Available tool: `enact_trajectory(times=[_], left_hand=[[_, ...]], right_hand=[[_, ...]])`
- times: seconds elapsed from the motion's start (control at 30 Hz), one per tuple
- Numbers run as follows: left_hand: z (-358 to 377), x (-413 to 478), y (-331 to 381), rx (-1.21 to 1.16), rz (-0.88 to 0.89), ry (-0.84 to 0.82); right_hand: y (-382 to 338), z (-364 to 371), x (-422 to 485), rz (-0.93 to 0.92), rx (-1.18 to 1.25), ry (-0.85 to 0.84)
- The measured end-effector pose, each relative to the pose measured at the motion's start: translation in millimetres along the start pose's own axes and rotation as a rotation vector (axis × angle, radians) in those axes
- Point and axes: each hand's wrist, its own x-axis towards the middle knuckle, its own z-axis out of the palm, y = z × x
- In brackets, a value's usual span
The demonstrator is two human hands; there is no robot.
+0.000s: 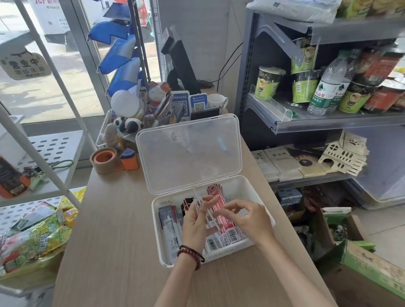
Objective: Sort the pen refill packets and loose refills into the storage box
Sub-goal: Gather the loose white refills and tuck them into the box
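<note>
Loose refills (198, 200), a thin white bunch of them, are in the left hand (194, 222), right over the middle of the storage box (162, 251). The fingers are curled round the bunch with the palm turned in, a proper hold. The box sits by the right edge of the wooden counter (118, 231), its clear lid (189, 154) thrown back toward the far side.

Look at the line of that bunch: its long axis runs far to near, leaning a little right at the near end. That's almost how the packets lie below, with grey packets (169, 224) along the left wall, black packets (187, 204) next and red packets (214, 192) in the middle. So I'd say little turning is needed, just a lengthwise lowering into a lane.

Now the right hand (251, 219). It's over the box's right half, just beside the bunch, thumb and forefinger drawn close and pointing left at the refills' near ends. Is it pinching one? Can't tell, because the tips blur against the red packets. The refills lie to its left, so it looks best placed to pick singles off or square the ends. Any free room looks to be by the right wall, though that hand mostly hides it.
</note>
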Motion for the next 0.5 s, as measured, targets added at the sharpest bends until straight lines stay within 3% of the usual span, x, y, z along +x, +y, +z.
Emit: enact_trajectory(times=[0.17, 0.5], left_hand=[[1.7, -0.6, 0.2, 0.044, -0.015, -0.065], [3.6, -1.8, 1.0, 0.015, -0.04, -0.078]], right_hand=[[0.8, 0.6, 0.6, -0.068, -0.107, -0.077], [6.2, -0.5, 2.3, -0.04, -0.06, -0.096]])
